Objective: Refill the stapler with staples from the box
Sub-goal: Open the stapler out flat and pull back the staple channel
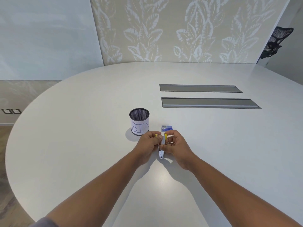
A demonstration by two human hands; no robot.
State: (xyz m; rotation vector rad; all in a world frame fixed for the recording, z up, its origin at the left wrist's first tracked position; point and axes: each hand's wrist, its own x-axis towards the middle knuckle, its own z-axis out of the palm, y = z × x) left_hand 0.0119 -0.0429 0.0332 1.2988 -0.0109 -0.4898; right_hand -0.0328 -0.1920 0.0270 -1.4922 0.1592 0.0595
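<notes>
A small silver stapler (pixel 161 150) with yellow parts sits between my two hands, just above the white table (pixel 82 145). My left hand (pixel 146 147) pinches a thin yellow-tipped piece near the stapler's far end. My right hand (pixel 176 147) grips the stapler's body, fingers curled round it near a yellow part (pixel 166 136). Much of the stapler is hidden by my fingers. The small blue staple box (pixel 166 128) lies on the table just beyond my right hand, its left end open.
A black mesh cup (pixel 139 121) with a paper label reading "BIN" stands left of the box, just beyond my left hand. Two long grey cable flaps (pixel 209 103) are set into the table farther back right. A black office chair (pixel 275 41) stands far right.
</notes>
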